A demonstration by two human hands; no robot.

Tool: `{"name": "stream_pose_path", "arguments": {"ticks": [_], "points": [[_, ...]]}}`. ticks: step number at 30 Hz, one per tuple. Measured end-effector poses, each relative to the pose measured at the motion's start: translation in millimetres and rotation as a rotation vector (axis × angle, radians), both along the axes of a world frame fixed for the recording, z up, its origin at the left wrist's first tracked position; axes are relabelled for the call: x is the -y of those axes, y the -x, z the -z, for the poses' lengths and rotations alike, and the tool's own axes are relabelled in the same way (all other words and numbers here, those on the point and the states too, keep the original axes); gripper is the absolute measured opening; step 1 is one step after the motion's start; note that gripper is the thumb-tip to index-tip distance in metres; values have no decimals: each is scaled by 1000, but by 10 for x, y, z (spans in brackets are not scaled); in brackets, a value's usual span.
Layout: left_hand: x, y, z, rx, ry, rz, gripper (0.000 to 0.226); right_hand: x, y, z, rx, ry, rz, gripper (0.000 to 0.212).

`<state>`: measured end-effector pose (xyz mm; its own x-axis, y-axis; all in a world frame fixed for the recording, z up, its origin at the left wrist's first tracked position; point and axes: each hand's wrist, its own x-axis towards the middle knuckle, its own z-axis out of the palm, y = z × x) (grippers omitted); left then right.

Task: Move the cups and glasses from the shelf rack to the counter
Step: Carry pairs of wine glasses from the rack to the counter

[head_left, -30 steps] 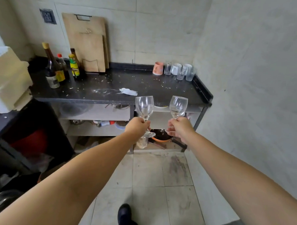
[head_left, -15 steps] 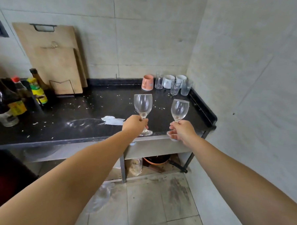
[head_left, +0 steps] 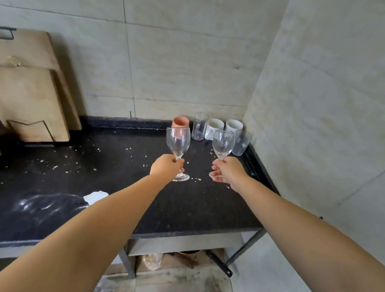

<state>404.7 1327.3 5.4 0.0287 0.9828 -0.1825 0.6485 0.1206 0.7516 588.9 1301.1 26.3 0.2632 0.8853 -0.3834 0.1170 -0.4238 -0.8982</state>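
My left hand (head_left: 166, 168) grips the stem of a clear wine glass (head_left: 178, 141), held upright over the black counter (head_left: 110, 186). My right hand (head_left: 229, 172) grips the stem of a second wine glass (head_left: 223, 143), also upright, a little to the right. Whether either foot touches the counter I cannot tell. In the back right corner stand a pink cup (head_left: 180, 122), a clear glass mug (head_left: 199, 126), two white mugs (head_left: 214, 128) and a clear tumbler (head_left: 241, 143). The shelf rack is out of view.
Wooden cutting boards (head_left: 28, 88) lean on the back wall at the left. A white scrap of paper (head_left: 95, 196) lies near the front edge. Crumbs dot the counter. A tiled wall (head_left: 321, 107) closes the right side. A pan handle (head_left: 218, 263) sticks out below.
Both hands carried the wine glasses up from in front of the lower shelves and forward over the counter, toward the back right corner. The view moved closer to the counter.
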Motion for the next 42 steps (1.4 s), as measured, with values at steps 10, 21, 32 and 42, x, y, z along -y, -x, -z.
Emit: {"name": "stream_pose_path", "arguments": {"ticks": [10,21,32,42], "points": [[-994,-28,440,-51,124,-33,34,-1185,-316,407,3,100,11,17],[-1945,-164,899,54,276,4,31,-1893,-270,1169,-159,134,163,8],[-2498,-663,1377,195,325,-99,36,-2614,-267,1755,-266,-1,147,9],[-2612,-727,1564,148,354,-146,34,-2773,-210,2047,-221,-5,111,27]]}}
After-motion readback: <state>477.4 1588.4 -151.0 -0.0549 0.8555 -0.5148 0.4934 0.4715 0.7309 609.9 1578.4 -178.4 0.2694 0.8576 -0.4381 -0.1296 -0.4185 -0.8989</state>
